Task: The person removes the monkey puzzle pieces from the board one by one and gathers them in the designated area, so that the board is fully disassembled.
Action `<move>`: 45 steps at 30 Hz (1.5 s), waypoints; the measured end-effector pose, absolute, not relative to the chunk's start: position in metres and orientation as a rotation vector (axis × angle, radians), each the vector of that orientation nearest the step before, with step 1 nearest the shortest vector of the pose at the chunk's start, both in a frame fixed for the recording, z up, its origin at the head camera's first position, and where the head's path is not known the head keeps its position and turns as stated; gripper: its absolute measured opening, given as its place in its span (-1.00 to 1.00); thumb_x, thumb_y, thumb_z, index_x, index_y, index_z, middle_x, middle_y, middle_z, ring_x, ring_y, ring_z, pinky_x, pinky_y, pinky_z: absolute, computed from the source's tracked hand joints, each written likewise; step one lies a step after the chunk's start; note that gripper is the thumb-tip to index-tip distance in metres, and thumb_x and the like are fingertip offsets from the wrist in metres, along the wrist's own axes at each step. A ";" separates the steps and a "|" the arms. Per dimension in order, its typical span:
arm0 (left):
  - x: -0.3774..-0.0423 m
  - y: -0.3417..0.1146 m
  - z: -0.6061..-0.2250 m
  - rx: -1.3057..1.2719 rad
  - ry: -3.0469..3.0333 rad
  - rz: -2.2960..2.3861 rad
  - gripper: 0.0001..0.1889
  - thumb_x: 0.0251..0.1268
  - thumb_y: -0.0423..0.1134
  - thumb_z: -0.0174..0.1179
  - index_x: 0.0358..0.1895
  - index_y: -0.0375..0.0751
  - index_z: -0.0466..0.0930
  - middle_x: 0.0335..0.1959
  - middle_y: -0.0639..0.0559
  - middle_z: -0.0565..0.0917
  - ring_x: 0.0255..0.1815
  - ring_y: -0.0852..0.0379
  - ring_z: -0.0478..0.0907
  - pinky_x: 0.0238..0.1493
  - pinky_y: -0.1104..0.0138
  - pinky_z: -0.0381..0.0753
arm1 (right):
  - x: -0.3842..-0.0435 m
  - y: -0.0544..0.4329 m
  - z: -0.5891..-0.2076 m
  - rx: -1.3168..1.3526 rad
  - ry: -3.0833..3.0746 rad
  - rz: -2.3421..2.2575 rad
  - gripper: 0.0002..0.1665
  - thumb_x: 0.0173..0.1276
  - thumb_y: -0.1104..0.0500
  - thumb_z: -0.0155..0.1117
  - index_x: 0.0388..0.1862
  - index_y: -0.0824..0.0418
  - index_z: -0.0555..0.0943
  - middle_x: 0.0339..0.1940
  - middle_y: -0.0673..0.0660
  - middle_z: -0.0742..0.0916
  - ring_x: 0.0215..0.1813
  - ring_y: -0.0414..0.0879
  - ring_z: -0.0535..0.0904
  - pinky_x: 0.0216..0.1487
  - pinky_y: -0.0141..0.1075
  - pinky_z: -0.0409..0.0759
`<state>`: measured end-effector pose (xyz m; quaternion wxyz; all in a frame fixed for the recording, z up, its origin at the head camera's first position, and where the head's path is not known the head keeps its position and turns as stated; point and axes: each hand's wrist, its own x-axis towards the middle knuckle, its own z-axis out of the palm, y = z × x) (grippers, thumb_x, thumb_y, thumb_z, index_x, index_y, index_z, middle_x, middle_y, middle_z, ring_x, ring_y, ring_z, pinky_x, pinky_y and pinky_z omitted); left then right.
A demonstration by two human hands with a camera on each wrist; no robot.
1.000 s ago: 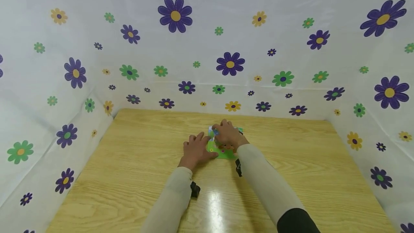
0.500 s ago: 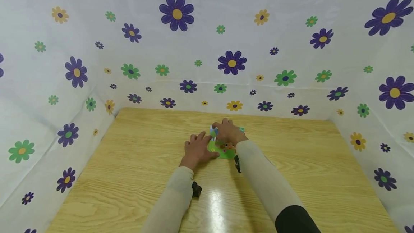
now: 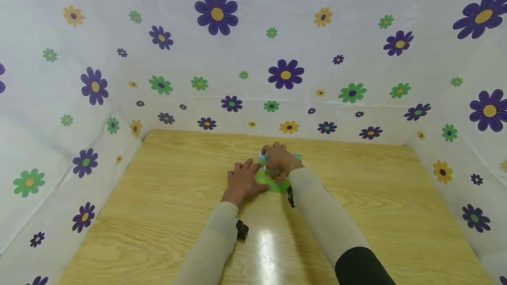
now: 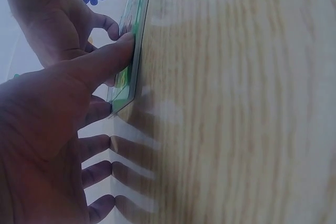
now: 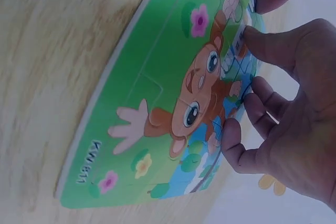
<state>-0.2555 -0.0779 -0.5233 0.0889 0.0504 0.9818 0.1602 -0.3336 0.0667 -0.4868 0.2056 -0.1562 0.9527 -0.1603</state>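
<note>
Puzzle (image 5: 178,98) faces up, green edge toward the sleeves (image 3: 211,239); long axis unclear.

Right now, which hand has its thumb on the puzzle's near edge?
The left hand: its thumb lies on the green near edge of the puzzle. The right hand arches over the puzzle's farther part.

Cream left sleeve (image 3: 211,243), lower centre; cream right sleeve (image 3: 326,210) with black upper part (image 3: 362,267), lower right; small black block (image 3: 242,230) at left wrist.
</note>
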 end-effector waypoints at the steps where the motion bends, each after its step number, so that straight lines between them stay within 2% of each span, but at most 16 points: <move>1: -0.256 -0.078 -0.523 0.148 2.921 0.476 -0.17 0.09 0.41 0.19 0.44 0.21 0.26 0.55 0.05 0.13 0.44 -0.19 0.13 0.26 -0.20 0.22 | -0.334 0.066 -0.486 -0.436 2.656 -0.446 -0.46 0.30 0.17 0.22 0.27 -0.05 0.44 0.30 0.24 0.37 0.30 0.20 0.24 0.04 0.05 0.47; 9: -0.257 -0.081 -0.522 0.146 2.924 0.477 -0.17 0.08 0.40 0.21 0.44 0.20 0.27 0.55 0.03 0.14 0.44 -0.21 0.14 0.25 -0.22 0.23 | -0.336 0.064 -0.485 -0.471 2.661 -0.413 -0.44 0.30 0.14 0.22 0.29 -0.08 0.43 0.28 0.25 0.37 0.29 0.20 0.26 0.03 0.06 0.48; 16: -0.256 -0.079 -0.519 0.157 2.916 0.496 -0.18 0.08 0.38 0.23 0.43 0.21 0.28 0.55 0.03 0.14 0.44 -0.21 0.14 0.25 -0.22 0.23 | -0.337 0.064 -0.485 -0.466 2.655 -0.429 -0.43 0.27 0.21 0.20 0.27 -0.05 0.43 0.25 0.24 0.38 0.20 0.16 0.28 -0.04 -0.02 0.45; 22: -0.254 -0.077 -0.518 0.154 2.921 0.501 -0.17 0.08 0.39 0.22 0.43 0.20 0.28 0.55 0.04 0.14 0.44 -0.18 0.14 0.25 -0.19 0.22 | -0.338 0.065 -0.483 -0.462 2.661 -0.435 -0.40 0.25 0.22 0.28 0.29 0.05 0.41 0.27 0.21 0.41 0.26 0.18 0.30 0.11 0.03 0.46; 27: -0.255 -0.078 -0.520 0.152 2.921 0.480 -0.16 0.08 0.40 0.21 0.44 0.21 0.27 0.55 0.04 0.13 0.44 -0.18 0.14 0.25 -0.19 0.23 | -0.339 0.066 -0.484 -0.456 2.668 -0.418 -0.40 0.29 0.13 0.32 0.31 0.10 0.42 0.30 0.23 0.40 0.34 0.20 0.29 0.24 0.08 0.43; 36: -0.258 -0.080 -0.523 0.156 2.922 0.478 -0.15 0.08 0.41 0.20 0.45 0.20 0.26 0.55 0.04 0.13 0.45 -0.19 0.13 0.26 -0.19 0.23 | -0.336 0.069 -0.493 -0.575 2.764 -0.441 -0.44 0.31 0.12 0.35 0.27 0.08 0.43 0.29 0.26 0.43 0.36 0.23 0.31 0.23 0.07 0.46; 41: -0.259 -0.080 -0.524 0.166 2.916 0.485 -0.15 0.08 0.42 0.19 0.45 0.20 0.26 0.56 0.04 0.12 0.45 -0.18 0.13 0.26 -0.19 0.24 | -0.331 0.073 -0.499 -0.626 2.843 -0.493 -0.42 0.30 0.14 0.36 0.28 0.06 0.43 0.20 0.25 0.53 0.24 0.20 0.45 0.14 0.04 0.52; 45: -0.258 -0.081 -0.524 0.170 2.910 0.504 -0.15 0.07 0.41 0.21 0.44 0.19 0.26 0.55 0.04 0.13 0.45 -0.18 0.13 0.25 -0.20 0.24 | -0.328 0.077 -0.504 -0.596 2.836 -0.665 -0.46 0.35 0.21 0.29 0.29 0.08 0.44 0.15 0.21 0.62 0.08 0.10 0.57 0.10 -0.03 0.54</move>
